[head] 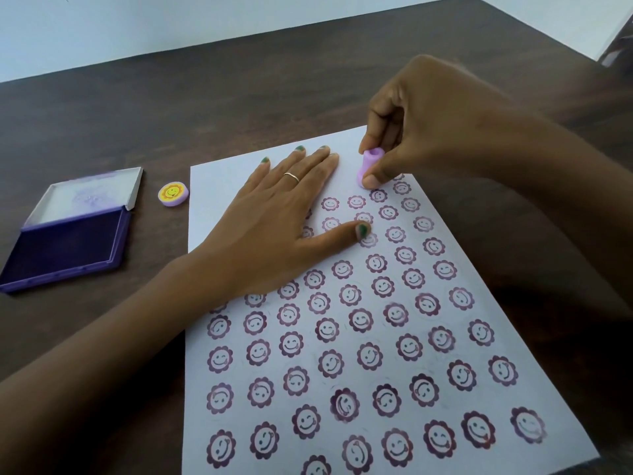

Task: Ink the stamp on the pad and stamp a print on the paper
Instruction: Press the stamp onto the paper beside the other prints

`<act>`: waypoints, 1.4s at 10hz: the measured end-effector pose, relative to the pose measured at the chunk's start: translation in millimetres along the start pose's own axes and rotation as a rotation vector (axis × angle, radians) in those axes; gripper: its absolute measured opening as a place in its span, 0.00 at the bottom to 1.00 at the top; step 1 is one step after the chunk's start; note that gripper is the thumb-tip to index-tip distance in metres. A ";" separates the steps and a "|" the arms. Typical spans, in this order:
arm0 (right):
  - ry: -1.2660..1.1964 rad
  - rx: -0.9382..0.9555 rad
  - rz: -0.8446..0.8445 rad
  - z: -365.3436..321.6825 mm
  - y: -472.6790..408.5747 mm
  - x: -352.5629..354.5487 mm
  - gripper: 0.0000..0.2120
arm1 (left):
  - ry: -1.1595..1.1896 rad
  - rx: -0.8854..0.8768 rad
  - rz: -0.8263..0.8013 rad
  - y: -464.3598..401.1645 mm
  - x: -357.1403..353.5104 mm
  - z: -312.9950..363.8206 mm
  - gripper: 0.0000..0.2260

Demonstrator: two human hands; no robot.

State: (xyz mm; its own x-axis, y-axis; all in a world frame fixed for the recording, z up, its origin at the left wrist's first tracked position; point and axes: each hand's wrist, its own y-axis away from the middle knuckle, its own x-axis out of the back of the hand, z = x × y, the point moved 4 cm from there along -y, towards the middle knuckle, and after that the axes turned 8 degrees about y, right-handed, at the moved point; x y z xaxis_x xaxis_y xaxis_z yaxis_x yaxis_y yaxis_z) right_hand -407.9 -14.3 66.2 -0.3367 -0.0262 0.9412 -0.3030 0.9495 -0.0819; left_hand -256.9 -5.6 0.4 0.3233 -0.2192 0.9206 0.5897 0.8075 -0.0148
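A white paper (219, 186) lies on the dark wooden table, covered with several purple smiley-flower prints. My right hand (428, 121) pinches a small lilac stamp (369, 164) between thumb and fingers, and the stamp stands upright with its base on the paper near the far edge. My left hand (274, 217) lies flat on the paper with fingers spread, holding nothing, just left of the stamp. The open purple ink pad (65, 248) sits on the table to the left of the paper, its lid folded back.
A round lilac stamp cap (173, 193) with a yellow smiley lies between the ink pad and the paper. The dark table (205, 97) extends to a pale wall at the back. A dark object shows at the far right corner.
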 end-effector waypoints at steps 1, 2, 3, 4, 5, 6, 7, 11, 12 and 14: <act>0.009 -0.019 -0.009 -1.7 0.5 -1.3 0.10 | 0.000 0.004 -0.001 0.0 0.2 0.4 0.40; 0.019 -0.037 0.004 -3.1 -0.8 -2.4 0.10 | 0.001 0.001 -0.002 0.4 0.8 1.0 0.40; 0.018 -0.054 0.008 -3.1 -0.8 -3.6 0.10 | -0.004 0.005 -0.003 0.7 0.9 0.5 0.40; 0.030 -0.055 0.008 -4.6 -0.9 -4.6 0.09 | -0.005 -0.001 0.002 1.4 0.9 0.0 0.40; 0.033 -0.064 0.010 -5.3 -1.5 -5.0 0.09 | -0.001 -0.004 0.003 1.7 0.6 -0.3 0.40; 0.022 -0.073 0.001 -5.7 -1.0 -5.6 0.10 | -0.003 -0.005 0.006 1.6 1.4 -1.3 0.40; 0.010 -0.075 0.001 -5.6 -0.5 -4.5 0.10 | -0.005 0.001 0.000 2.0 1.5 -1.4 0.40; 0.028 -0.083 0.016 -7.3 -0.8 -4.5 0.08 | -0.011 0.001 -0.006 1.2 1.2 -0.7 0.40; 0.049 -0.088 0.024 -7.9 -1.8 -5.1 0.08 | -0.014 0.004 -0.009 0.6 0.8 -0.7 0.40; 0.012 -0.090 0.035 -5.5 0.6 -4.7 0.08 | -0.015 -0.002 -0.006 0.6 0.7 -1.3 0.40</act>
State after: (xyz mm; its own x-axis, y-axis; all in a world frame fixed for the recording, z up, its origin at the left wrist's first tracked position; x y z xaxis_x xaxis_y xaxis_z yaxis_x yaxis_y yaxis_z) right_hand -401.6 -11.8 63.6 -0.3350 0.0103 0.9422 -0.2098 0.9740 -0.0853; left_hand -255.4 -6.0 0.5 0.3086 -0.2162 0.9263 0.5930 0.8051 -0.0096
